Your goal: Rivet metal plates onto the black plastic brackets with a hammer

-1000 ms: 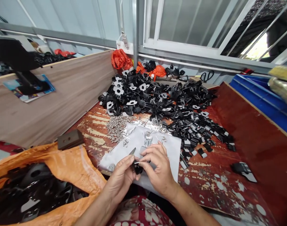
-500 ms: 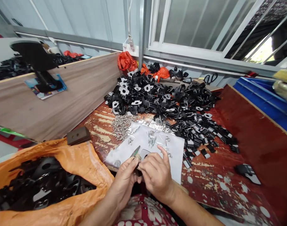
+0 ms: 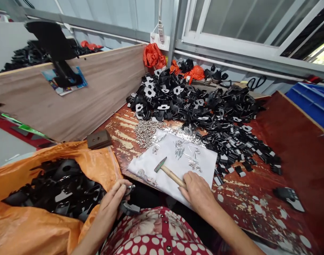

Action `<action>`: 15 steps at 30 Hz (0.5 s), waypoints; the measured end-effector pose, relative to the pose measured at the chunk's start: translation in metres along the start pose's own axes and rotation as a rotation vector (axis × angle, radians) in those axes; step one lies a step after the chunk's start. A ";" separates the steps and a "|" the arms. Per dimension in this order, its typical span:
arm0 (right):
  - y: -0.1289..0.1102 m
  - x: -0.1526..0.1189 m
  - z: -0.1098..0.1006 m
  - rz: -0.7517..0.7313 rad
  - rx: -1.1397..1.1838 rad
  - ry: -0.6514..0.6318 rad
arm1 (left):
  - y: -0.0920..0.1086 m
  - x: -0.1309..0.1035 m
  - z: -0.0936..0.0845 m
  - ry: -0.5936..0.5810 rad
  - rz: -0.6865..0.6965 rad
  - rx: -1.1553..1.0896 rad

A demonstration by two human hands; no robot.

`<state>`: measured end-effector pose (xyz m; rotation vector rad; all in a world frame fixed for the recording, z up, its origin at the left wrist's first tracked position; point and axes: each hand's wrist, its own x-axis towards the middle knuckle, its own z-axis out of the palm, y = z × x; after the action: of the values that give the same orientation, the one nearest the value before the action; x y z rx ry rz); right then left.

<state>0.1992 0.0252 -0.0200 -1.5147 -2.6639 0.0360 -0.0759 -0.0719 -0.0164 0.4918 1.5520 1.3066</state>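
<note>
My left hand [image 3: 112, 200] is closed round a dark plastic part [image 3: 130, 209] with a shiny metal piece at its upper end, held just off the bench's front edge beside the orange sack. Its exact kind is unclear. My right hand [image 3: 197, 191] has its fingers and thumb closed about the handle end of a small hammer [image 3: 172, 175]. The hammer's greenish head points left over a white cloth [image 3: 148, 166]. Loose metal pins [image 3: 180, 152] and small silvery pieces [image 3: 195, 166] lie on this cloth.
Black plastic parts [image 3: 177, 102] are heaped at the back, with smaller black pieces [image 3: 238, 148] to the right. Silvery beads [image 3: 146, 132] lie left of the cloth. An orange sack [image 3: 98, 161] of black parts stands left, near a brown block [image 3: 99, 139]. Wooden boards [image 3: 103, 85] flank the bench.
My hands have parted: the left moved down and left with the plastic part, the right went to the hammer's handle. The hammer is now plainly visible. The view has shifted.
</note>
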 end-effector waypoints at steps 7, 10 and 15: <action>0.007 -0.011 -0.016 -0.023 0.207 -0.150 | -0.020 0.027 0.037 -0.145 0.319 0.436; 0.005 -0.022 -0.037 -0.105 0.329 0.035 | -0.027 0.037 0.042 -0.112 0.347 0.502; -0.006 -0.030 -0.043 -0.176 0.417 0.282 | -0.028 0.039 0.044 -0.085 0.384 0.529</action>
<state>0.2129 -0.0038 0.0218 -1.0691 -2.3641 0.3197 -0.0458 -0.0285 -0.0538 1.2113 1.7871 1.1181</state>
